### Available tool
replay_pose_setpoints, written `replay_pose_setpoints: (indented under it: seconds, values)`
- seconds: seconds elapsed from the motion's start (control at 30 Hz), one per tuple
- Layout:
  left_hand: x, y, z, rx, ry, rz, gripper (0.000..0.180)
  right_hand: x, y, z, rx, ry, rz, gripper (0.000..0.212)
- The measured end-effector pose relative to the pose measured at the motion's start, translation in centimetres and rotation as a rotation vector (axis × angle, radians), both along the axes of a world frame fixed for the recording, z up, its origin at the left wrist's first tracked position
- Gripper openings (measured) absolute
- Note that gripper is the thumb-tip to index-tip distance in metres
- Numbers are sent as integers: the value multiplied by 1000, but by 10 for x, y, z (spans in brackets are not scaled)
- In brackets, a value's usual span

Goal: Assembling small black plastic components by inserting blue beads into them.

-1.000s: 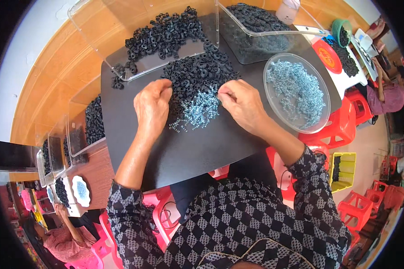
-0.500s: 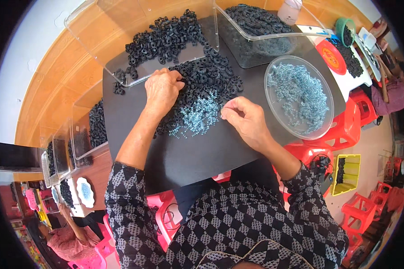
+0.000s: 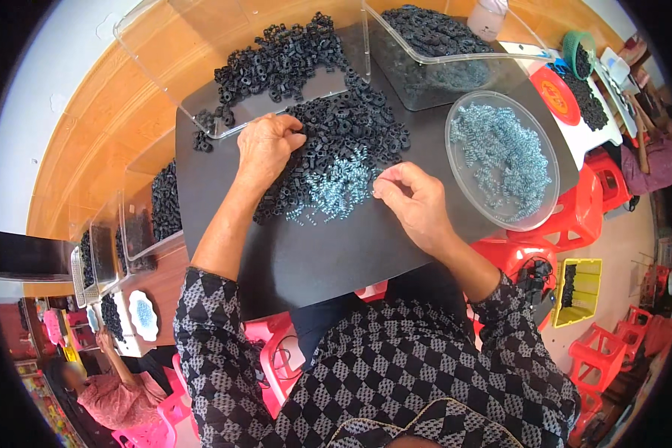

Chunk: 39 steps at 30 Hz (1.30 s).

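Observation:
A heap of small black plastic parts (image 3: 358, 123) spreads over the dark table, and a small pile of bluish metal springs (image 3: 340, 181) lies against its near side. My left hand (image 3: 267, 145) is at the left edge of the black heap, fingers curled and thumb pressed in; whatever they hold is hidden. Just right of the springs, my right hand (image 3: 417, 200) pinches thumb and forefinger together. Anything between those fingertips is too small to name. A round clear tub (image 3: 452, 160) full of similar springs stands to the right.
A clear bin (image 3: 276, 119) with more black parts lies open behind the heap. Another clear bin (image 3: 433, 58) of black parts stands at the far right. Red stools (image 3: 571, 213) and a yellow crate (image 3: 581, 299) are beyond the table (image 3: 321, 257). Two other people sit nearby.
The whole view has shifted slightly, moving the table a little to the right. Both hands keep nearly the same pose beside the black heap and the springs.

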<state>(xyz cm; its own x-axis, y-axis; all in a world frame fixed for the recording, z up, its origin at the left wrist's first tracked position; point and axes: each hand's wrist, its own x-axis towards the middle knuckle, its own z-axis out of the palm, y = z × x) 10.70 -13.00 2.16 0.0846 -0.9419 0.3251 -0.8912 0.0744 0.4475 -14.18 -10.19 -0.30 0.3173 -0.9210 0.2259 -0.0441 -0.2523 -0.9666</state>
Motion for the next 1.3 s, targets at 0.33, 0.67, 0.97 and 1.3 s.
replay_pose_setpoints:
  seconds: [0.33,0.67,0.97,1.3]
  values:
    - [-11,-20,0,54,-255,24,15,-3,-1,-1,3,97,-14,8]
    - [-27,56,25,213,1247,44,16,-5,0,2,114,-49,85,6]
    - [-69,112,8,135,1456,2,16,30,21,17,71,-136,219,5]
    - [-78,134,-2,95,1535,39,23,30,36,14,163,-219,263,5]
